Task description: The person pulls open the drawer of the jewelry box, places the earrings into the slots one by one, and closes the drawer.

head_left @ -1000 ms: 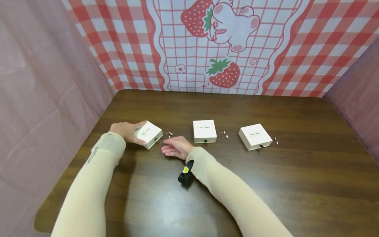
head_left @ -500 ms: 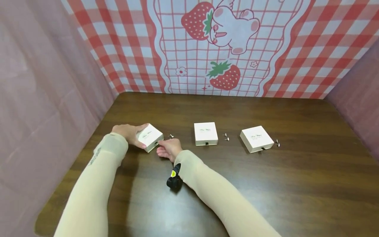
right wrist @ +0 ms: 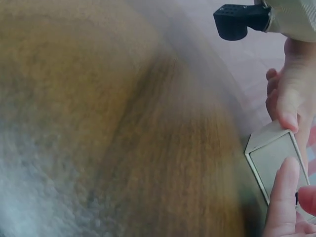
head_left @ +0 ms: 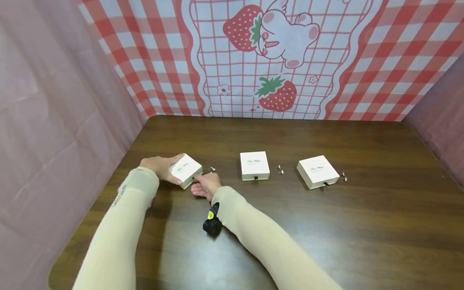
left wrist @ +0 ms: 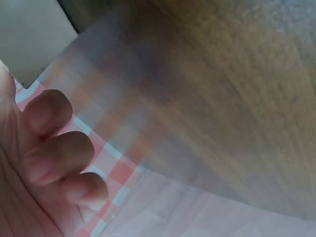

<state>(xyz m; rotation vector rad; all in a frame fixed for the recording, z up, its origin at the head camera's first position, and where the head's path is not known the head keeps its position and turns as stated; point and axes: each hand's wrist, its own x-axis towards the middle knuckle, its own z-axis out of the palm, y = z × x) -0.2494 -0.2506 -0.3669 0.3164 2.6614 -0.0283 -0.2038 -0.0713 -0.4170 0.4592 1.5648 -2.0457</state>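
Observation:
My left hand (head_left: pixel 158 167) grips the left white box (head_left: pixel 186 168) by its sides, thumb at the near side and fingers at the far side. This square box has a small green-lettered lid and sits turned at an angle. At its front face, my right hand (head_left: pixel 207 187) pinches the small black pull tab (right wrist: pixel 296 198) between thumb and index finger; the tab is mostly covered. In the left wrist view, the other fingers (left wrist: pixel 61 155) curl loosely below a corner of the box. Just right of that box lie small white-headed studs (head_left: pixel 212 168), partly behind the right hand.
A second white box (head_left: pixel 254 166) stands mid-table with small studs (head_left: pixel 280 172) at its right. Further right is a third white box (head_left: pixel 317 172), also with studs (head_left: pixel 344 177) beside it. A checked strawberry cloth (head_left: pixel 246 60) hangs behind the brown wooden table (head_left: pixel 290 233).
My right hand has moved left from beside the studs to the front of the left box, and its fingers have closed at the tab. The left hand keeps holding the box.

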